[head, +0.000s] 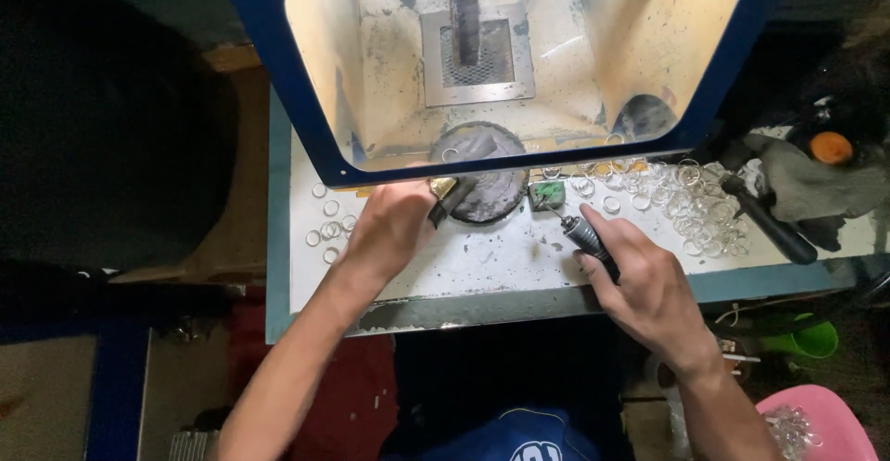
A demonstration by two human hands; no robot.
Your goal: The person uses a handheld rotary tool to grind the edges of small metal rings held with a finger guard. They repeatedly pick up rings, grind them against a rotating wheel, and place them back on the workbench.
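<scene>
My left hand [394,225] grips a dark tapered stick [456,194] that carries a small ring at its tip, held over a round dark pad [482,183] on the white bench. My right hand [644,280] holds a rotary tool handpiece [586,237] like a pen. Its thin bit points up-left at a small green block [547,194] lying on the bench. The two hands are about a hand's width apart.
A blue-framed clear shield [306,109] stands over a dusty polishing box with a grille and a spindle. Several clear rings [691,203] are heaped at the right, a few more rings [329,229] at the left. A black-handled tool [769,225], a grey cloth and a pink tub [820,424] are at the right.
</scene>
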